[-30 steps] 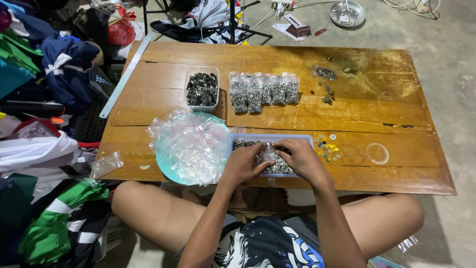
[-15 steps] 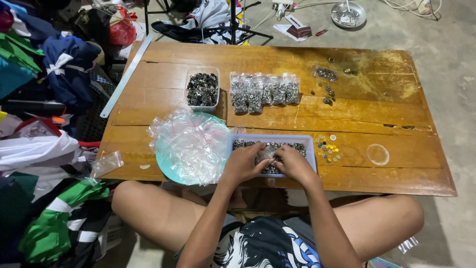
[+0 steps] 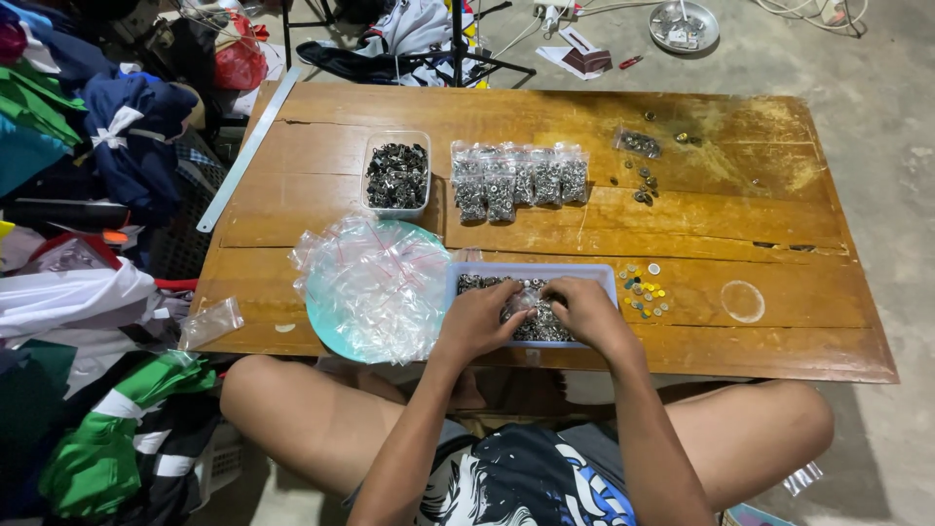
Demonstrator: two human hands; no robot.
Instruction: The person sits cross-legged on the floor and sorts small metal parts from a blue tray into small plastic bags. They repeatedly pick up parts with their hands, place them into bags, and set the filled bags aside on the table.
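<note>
**Head view: hands in the parts tray, bagging status**

Head view looks down on a low wooden table (image 3: pixel 545 127) with the person seated cross-legged at its near edge. Items are listed from left to right.

1. Left edge of the frame: piled clothing and fabric (image 3: pixel 88 146) lies on the floor. One loose clear bag (image 3: pixel 209 323) rests on the table's lower left corner.
2. Left of centre: a heap of empty clear zip bags (image 3: pixel 375 282) sits on a round teal lid (image 3: pixel 326 326), just beside the tray.
3. Upper centre: a clear tub (image 3: pixel 396 175) holds dark metal parts. To its right stands a row of filled small bags (image 3: pixel 521 177), set side by side.
4. Lower centre: a shallow rectangular tray (image 3: pixel 531 273) holds loose small metal parts (image 3: pixel 482 284). Both hands work inside it.
   - Left hand (image 3: pixel 479 319): fingers curled narrow, closed on a small clear bag (image 3: pixel 521 302) over the parts.
   - Right hand (image 3: pixel 584 310): fingers curled narrow, touching the same bag from the other side. Whether it also pinches parts cannot be told.
5. Right of centre: small coloured discs (image 3: pixel 643 290) lie beside the tray; scattered fasteners (image 3: pixel 643 161) lie further up. A clear ring (image 3: pixel 743 301) rests at the lower right.

**Status, as judged:** one row of bags is filled. The tray, the tub and the large heap of empty bags indicate that most of the work remains.
</note>
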